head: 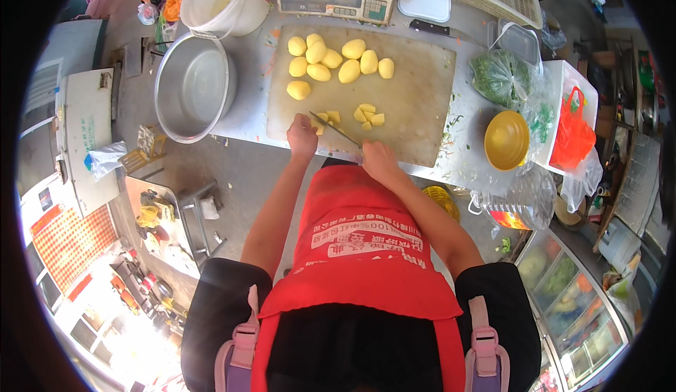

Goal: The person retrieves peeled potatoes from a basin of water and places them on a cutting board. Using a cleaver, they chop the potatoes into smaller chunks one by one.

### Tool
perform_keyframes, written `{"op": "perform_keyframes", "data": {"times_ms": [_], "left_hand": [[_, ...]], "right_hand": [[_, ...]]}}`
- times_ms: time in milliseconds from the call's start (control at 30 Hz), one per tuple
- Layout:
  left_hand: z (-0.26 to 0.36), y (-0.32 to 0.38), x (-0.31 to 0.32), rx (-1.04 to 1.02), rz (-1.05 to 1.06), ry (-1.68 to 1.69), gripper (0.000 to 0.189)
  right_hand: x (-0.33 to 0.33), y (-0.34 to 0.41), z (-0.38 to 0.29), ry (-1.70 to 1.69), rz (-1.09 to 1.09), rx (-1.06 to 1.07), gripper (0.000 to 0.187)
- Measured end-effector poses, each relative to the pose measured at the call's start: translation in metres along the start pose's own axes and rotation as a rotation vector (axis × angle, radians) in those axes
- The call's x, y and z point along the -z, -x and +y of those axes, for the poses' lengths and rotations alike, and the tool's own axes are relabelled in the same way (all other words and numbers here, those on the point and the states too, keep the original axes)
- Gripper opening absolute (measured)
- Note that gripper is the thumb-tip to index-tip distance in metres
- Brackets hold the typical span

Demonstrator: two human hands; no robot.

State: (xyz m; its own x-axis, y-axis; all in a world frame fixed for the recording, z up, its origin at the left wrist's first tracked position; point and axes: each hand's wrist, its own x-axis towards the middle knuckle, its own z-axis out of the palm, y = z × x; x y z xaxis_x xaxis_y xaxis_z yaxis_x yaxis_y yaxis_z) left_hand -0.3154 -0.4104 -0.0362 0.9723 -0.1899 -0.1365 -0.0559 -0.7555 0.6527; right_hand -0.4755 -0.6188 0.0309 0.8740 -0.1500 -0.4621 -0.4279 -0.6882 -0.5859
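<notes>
My right hand [378, 161] grips the handle of a kitchen knife [338, 130], its blade slanting up and left over the cutting board [417, 128] near the front edge. My left hand [302, 134] is by the blade's tip, fingers bent against potato pieces [318, 126]; whether it pinches one is hidden. More cut potato chunks [367, 115] lie in a small pile to the right of the blade. Several whole peeled potatoes [319, 72] are grouped on the upper part of the board, and a single one [299, 90] lies just below them.
Left of the board stands a metal basin [194, 88], with a white bucket [232, 9] behind it. A digital scale [334, 4] and a black-handled knife [430, 27] lie beyond the board. To the right are bagged greens [500, 77], a yellow bowl [507, 140] and a white foam box [554, 96].
</notes>
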Motion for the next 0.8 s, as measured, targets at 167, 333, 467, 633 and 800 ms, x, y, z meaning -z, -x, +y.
{"op": "perform_keyframes", "data": {"times_ms": [167,333,467,633,800], "left_hand": [[0.001,0.005,0.010,-0.133,-0.065,0.012,0.022],[-0.010,0.013,0.012,-0.026,-0.162,-0.080,0.012],[-0.007,0.020,0.005,0.236,-0.200,0.179,0.013],[-0.008,0.021,0.002,0.188,-0.178,0.207,0.011],[-0.033,0.028,-0.002,0.035,-0.151,0.065,0.009]], "right_hand": [[0.006,0.002,0.001,-0.112,0.039,-0.040,0.014],[0.022,0.016,-0.013,-0.037,0.057,0.006,0.012],[0.019,0.023,-0.020,0.024,0.077,0.048,0.012],[-0.002,0.017,-0.007,0.048,-0.015,0.016,0.013],[0.000,0.022,0.000,0.007,-0.004,0.016,0.015]]}}
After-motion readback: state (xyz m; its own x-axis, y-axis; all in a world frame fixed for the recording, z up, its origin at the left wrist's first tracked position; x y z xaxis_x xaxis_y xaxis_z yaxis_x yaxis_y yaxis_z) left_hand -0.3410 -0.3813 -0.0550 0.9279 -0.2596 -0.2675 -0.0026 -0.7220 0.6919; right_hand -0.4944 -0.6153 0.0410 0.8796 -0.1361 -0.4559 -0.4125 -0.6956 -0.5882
